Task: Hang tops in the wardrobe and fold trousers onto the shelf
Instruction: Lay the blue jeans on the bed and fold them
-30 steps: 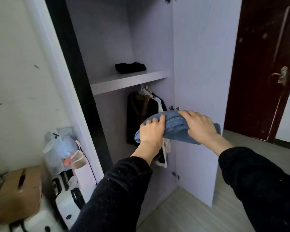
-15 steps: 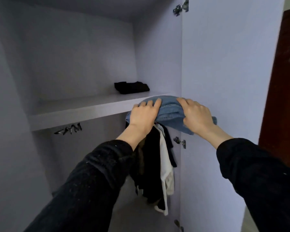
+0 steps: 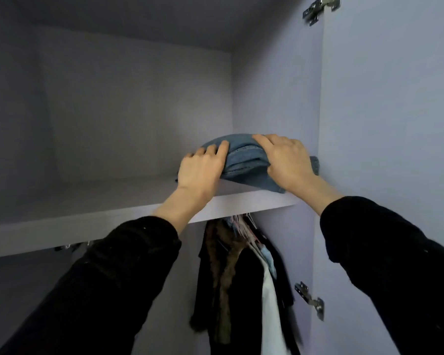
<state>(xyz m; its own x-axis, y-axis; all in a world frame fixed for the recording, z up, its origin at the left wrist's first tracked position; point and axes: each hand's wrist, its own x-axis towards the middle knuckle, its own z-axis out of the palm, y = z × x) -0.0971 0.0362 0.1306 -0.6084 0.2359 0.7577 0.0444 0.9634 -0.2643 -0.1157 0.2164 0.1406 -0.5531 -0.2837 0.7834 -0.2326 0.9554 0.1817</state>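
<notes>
The folded jeans (image 3: 244, 160), held just below the shelf's front edge half a second ago, now lie on the shelf (image 3: 113, 216) at its right end, against the wardrobe's side wall (image 3: 274, 98). The black folded garment seen earlier at the back is hidden behind them. The left hand (image 3: 201, 169) and right hand (image 3: 287, 162) each grip one end of the bundle, fingers curled over its top. Tops (image 3: 241, 278) hang below. No writing is legible.

Jeans on the shelf, tops below

The jeans (image 3: 244, 160) lie on the shelf (image 3: 100, 221) at its right end, against the side wall. Left hand (image 3: 201, 169) and right hand (image 3: 289, 162) flank them. Tops (image 3: 239, 278) hang beneath, left of the door (image 3: 385, 124).
</notes>
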